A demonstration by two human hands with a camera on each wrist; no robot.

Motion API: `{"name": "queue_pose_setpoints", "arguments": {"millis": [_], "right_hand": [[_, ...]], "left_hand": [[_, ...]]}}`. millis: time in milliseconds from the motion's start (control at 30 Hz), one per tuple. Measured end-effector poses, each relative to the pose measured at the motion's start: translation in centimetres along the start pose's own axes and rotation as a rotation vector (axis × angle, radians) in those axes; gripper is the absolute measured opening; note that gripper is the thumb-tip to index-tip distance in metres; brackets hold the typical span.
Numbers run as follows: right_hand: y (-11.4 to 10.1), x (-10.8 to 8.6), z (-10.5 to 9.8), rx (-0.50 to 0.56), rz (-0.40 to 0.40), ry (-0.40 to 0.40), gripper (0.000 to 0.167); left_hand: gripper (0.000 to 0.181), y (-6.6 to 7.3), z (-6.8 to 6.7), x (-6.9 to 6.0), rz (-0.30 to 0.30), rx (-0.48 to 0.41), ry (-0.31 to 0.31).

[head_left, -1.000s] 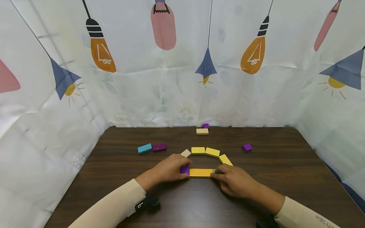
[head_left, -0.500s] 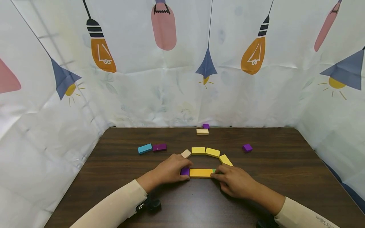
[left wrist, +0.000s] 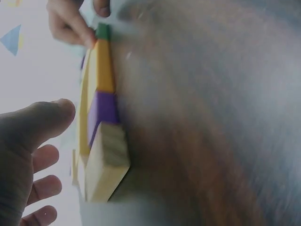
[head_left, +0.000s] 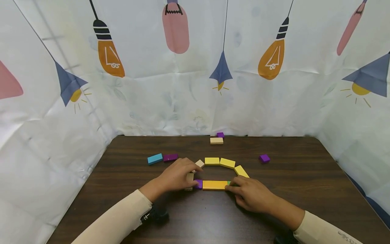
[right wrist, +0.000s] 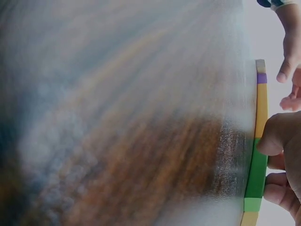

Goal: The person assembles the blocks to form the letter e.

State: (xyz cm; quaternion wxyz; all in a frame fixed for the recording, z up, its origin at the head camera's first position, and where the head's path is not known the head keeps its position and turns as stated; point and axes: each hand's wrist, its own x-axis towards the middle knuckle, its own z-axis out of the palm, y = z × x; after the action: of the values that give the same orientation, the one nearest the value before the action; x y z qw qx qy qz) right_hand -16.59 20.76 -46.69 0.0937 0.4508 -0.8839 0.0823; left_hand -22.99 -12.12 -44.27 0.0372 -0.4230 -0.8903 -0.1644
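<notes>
My left hand (head_left: 175,174) hovers over the left end of a row of blocks, fingers spread and holding nothing. Below it are a plain wood block (left wrist: 108,165) and a purple block (head_left: 198,184), set end to end. To their right comes an orange-yellow block (head_left: 214,185), then a green block (right wrist: 256,174), mostly covered in the head view. My right hand (head_left: 254,195) grips the green block, thumb on its near side and fingers behind. Yellow blocks (head_left: 212,161) and a light wood block (head_left: 199,163) curve in an arch behind the row.
Back left on the dark table (head_left: 122,189) lie a blue block (head_left: 154,159) and a dark purple block (head_left: 170,157). A ridged wood block (head_left: 216,141) and a purple block (head_left: 220,135) sit near the back edge. Another purple block (head_left: 264,158) lies right.
My left hand has let go of the row's left end and moved up and slightly left, uncovering the wood block there. The right hand stays in place.
</notes>
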Motion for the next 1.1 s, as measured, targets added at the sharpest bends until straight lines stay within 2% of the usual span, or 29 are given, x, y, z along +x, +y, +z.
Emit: {"name": "queue_pose_setpoints", "arguments": {"millis": [233, 567, 800, 1100], "right_hand": [[-0.1, 0.1, -0.1, 0.002, -0.004, -0.005, 0.039], [0.0, 0.0, -0.1, 0.000, -0.007, -0.005, 0.039], [-0.1, 0.0, -0.1, -0.006, -0.004, -0.007, 0.039], [-0.1, 0.0, -0.1, -0.017, -0.002, -0.006, 0.039]], "left_hand": [[0.041, -2.4, -1.2, -1.3, -0.052, 0.026, 0.055], [0.037, -5.9, -2.6, -3.5, -0.196, 0.022, 0.155], [0.038, -8.0, -2.8, -4.9, -0.300, 0.060, 0.166], [0.037, -10.2, -2.8, -6.6, -0.364, 0.049, 0.148]]}}
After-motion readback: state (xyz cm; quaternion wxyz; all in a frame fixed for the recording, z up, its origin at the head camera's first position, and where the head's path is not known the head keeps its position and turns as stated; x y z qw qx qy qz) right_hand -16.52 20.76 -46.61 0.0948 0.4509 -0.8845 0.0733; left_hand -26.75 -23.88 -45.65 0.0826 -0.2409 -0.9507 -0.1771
